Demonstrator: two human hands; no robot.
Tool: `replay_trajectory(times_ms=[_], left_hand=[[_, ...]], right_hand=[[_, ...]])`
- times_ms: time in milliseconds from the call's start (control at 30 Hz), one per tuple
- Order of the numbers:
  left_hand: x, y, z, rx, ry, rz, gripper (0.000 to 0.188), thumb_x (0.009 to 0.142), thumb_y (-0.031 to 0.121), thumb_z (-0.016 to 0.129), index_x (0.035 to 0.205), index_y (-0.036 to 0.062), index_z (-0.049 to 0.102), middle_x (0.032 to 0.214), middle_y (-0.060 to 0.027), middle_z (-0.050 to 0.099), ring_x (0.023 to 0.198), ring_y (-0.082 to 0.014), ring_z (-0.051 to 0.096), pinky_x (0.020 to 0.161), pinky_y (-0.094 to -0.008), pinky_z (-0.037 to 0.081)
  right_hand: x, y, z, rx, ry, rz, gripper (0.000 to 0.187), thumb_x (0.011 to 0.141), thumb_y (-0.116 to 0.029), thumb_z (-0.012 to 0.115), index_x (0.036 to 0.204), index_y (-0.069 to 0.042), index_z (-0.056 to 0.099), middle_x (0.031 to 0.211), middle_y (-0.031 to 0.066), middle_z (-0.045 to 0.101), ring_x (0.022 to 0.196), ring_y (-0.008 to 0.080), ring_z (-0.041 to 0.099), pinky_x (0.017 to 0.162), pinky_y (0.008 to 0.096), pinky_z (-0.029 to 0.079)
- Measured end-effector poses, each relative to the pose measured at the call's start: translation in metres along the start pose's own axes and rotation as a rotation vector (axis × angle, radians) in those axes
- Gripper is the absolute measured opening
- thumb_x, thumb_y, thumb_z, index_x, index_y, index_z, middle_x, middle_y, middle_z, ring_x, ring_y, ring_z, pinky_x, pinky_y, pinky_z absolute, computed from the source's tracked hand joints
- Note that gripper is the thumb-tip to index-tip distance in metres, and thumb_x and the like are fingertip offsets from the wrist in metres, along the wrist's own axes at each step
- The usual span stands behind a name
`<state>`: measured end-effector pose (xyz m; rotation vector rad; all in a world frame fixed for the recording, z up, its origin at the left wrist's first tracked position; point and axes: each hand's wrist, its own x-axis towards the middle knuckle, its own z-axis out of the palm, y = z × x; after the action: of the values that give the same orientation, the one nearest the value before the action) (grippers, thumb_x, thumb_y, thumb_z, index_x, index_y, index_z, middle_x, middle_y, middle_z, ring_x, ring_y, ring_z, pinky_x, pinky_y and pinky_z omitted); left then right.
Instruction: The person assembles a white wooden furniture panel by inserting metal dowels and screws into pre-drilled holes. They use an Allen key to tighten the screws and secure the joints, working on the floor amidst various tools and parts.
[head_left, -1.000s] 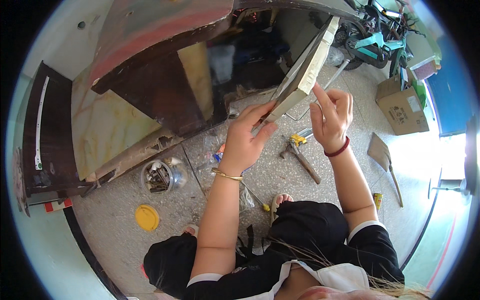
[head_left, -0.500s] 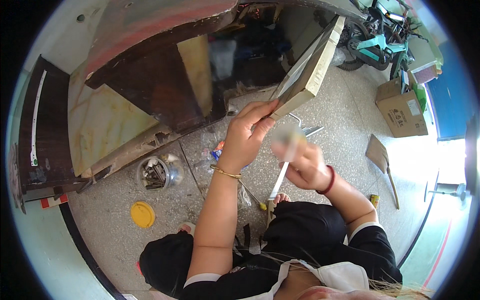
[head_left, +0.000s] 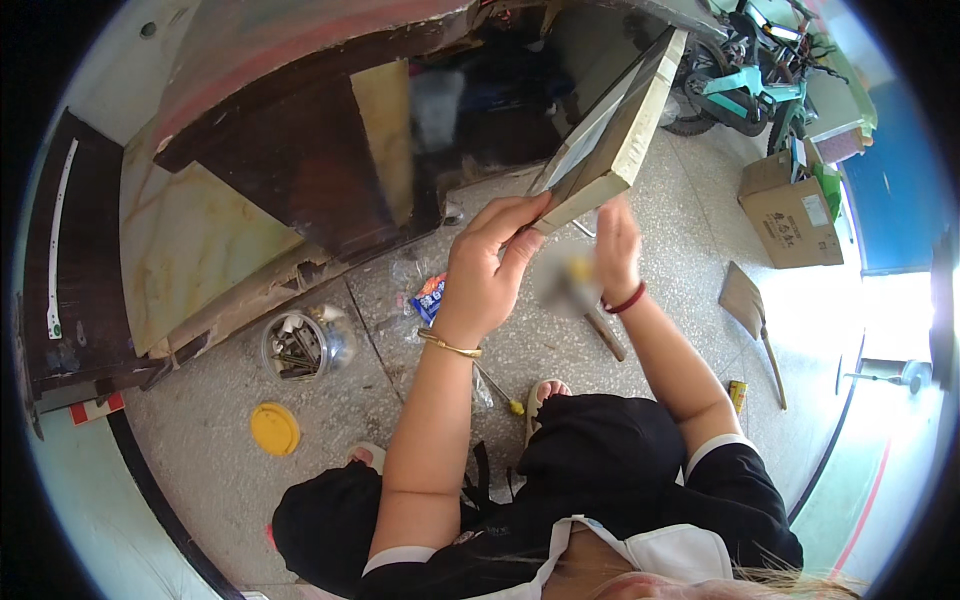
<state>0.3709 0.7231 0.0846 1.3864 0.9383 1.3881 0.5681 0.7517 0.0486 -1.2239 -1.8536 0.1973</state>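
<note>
A door-like panel with a pale, rough edge slants out from the dark cabinet. My left hand grips its lower corner, thumb beneath and fingers on top. My right hand is raised just under the panel's right edge, fingers stretched upward and held together. Nothing shows in it, though its palm is partly turned away and I cannot tell whether the fingertips touch the panel. Beside that hand, a brown stick-like handle runs from a blurred grey and yellow patch that I cannot make out.
A clear jar of metal pieces and a yellow lid are on the floor at left, near the dark cabinet. A blue packet lies behind my left wrist. Rightward are a dustpan, a cardboard box and a turquoise bike.
My right hand has risen to the panel's edge, and the white strip it held is out of sight. My left hand keeps its grip on the corner. The brown handle now shows.
</note>
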Motion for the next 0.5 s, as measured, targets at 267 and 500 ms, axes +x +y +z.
replay_trajectory(times_ms=[267,500], left_hand=[[0.000,-0.007,-0.002,-0.013,0.008,0.039,0.028,0.087,0.005,0.059,0.115,0.0024,0.063,0.109,-0.0106,0.063,0.094,-0.0212,0.062,0.080,-0.0287,0.050],[0.001,-0.004,-0.002,0.010,-0.010,0.033,0.029,0.088,0.006,0.058,0.116,0.0023,0.062,0.110,-0.0111,0.062,0.094,-0.0209,0.062,0.081,-0.0286,0.050]], right_hand=[[-0.021,-0.082,-0.025,0.547,-0.576,-0.224,0.041,0.078,0.005,0.057,0.119,0.000,0.057,0.066,0.0099,0.048,0.054,0.0255,0.050,0.051,0.0361,0.043],[0.029,-0.088,-0.059,-0.204,-0.050,-0.516,0.039,0.069,0.002,0.064,0.107,-0.004,0.066,0.063,0.0045,0.048,0.050,0.0185,0.049,0.045,0.0314,0.039]])
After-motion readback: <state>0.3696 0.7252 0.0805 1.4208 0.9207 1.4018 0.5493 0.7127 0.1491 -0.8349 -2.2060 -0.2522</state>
